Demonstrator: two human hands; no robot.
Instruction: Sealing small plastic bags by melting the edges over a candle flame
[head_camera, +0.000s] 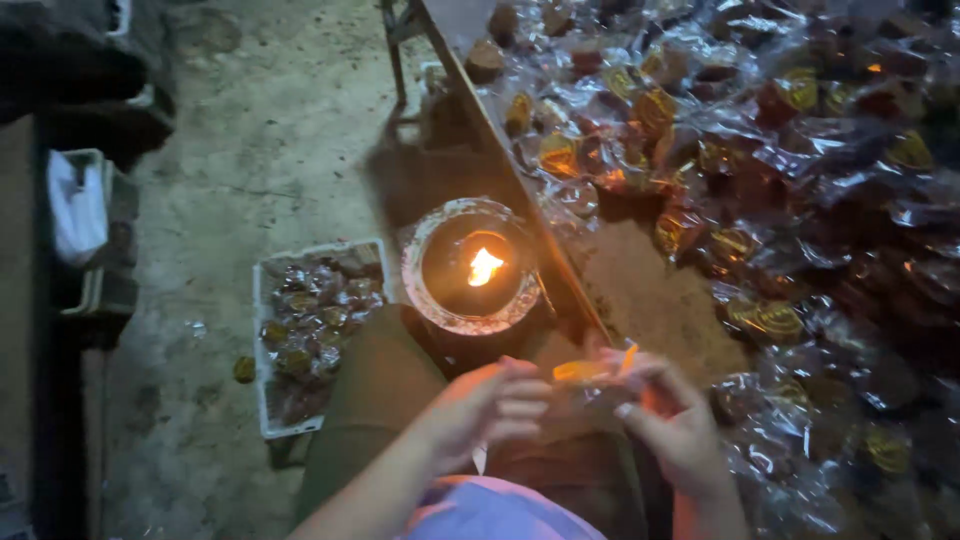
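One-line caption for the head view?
Both hands, left hand and right hand, pinch a clear-wrapped packet beside a flame pot.

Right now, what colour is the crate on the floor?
White, holding wrapped brown pieces; the crate shows best in the head view.

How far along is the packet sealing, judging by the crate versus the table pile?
Done: the white crate on the floor holds a layer of wrapped packets. In hand: left hand and right hand pinch one clear packet near the lit pot. Left: a large heap covers the table.
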